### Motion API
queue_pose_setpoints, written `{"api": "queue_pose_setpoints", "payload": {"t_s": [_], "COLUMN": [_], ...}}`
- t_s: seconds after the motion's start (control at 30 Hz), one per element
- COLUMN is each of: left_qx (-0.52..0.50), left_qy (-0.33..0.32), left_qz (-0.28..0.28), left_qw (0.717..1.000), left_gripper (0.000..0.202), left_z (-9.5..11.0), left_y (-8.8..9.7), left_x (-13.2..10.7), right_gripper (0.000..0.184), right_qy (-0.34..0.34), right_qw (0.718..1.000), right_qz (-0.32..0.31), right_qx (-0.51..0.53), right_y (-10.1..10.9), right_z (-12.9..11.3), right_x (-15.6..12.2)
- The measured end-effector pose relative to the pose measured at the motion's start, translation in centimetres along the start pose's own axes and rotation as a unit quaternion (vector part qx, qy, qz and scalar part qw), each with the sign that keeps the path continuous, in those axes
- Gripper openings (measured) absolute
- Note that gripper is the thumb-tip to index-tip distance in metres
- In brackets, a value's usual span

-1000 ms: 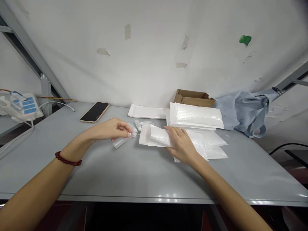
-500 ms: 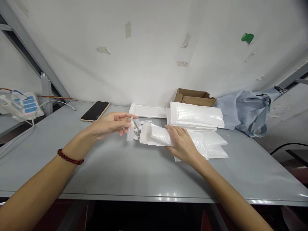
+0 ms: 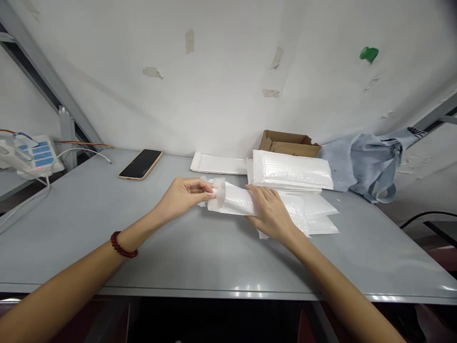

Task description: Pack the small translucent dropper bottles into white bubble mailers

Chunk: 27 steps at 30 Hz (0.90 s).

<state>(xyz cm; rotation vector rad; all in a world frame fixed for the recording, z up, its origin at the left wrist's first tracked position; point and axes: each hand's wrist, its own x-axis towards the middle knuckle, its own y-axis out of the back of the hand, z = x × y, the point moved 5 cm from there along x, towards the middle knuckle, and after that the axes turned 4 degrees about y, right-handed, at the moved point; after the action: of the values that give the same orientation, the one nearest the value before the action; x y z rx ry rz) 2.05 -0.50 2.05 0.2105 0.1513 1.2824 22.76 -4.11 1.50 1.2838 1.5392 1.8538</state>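
My right hand (image 3: 270, 213) grips a white bubble mailer (image 3: 233, 200) lying on the grey table (image 3: 200, 247), with the mailer's open mouth turned left. My left hand (image 3: 183, 196), a red bead bracelet on its wrist, is pinched at that mouth, its fingertips at the opening. What they hold is mostly hidden inside the mailer. A few small clear tubes (image 3: 207, 180) lie just behind the mouth. Under my right hand sits a loose pile of white mailers (image 3: 314, 212).
A neat stack of bubble mailers (image 3: 293, 170) and a flat white envelope (image 3: 217, 165) lie at the back. A brown cardboard box (image 3: 289, 143), a blue cloth bag (image 3: 364, 159), a phone (image 3: 141, 164) and a device with cables (image 3: 32, 157) ring the table.
My left hand lifted a small clear tube off the table, carried it right and brought it to the mailer's mouth. My right hand stayed on the mailer.
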Motion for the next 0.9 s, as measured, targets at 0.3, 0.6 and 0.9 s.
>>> {"api": "queue_pose_setpoints", "payload": {"t_s": [0.3, 0.6, 0.9], "left_qx": [0.029, 0.066, 0.134], "left_qy": [-0.033, -0.074, -0.070], "left_qz": [-0.020, -0.175, 0.037], "left_qw": [0.999, 0.979, 0.988], "left_gripper": [0.013, 0.021, 0.029], "left_z": [-0.7, 0.5, 1.0], "left_y": [-1.9, -4.6, 1.4], "left_x": [-0.4, -1.9, -0.2], "right_gripper": [0.051, 0.057, 0.051], "right_qy": [0.032, 0.079, 0.026], "right_qw": [0.999, 0.997, 0.998], "right_qz": [0.019, 0.015, 0.062], "right_qx": [0.008, 0.016, -0.005], "right_y": [0.4, 0.6, 1.2], "right_z": [-0.6, -2.6, -0.3], "right_x": [0.0, -0.3, -0.1]}}
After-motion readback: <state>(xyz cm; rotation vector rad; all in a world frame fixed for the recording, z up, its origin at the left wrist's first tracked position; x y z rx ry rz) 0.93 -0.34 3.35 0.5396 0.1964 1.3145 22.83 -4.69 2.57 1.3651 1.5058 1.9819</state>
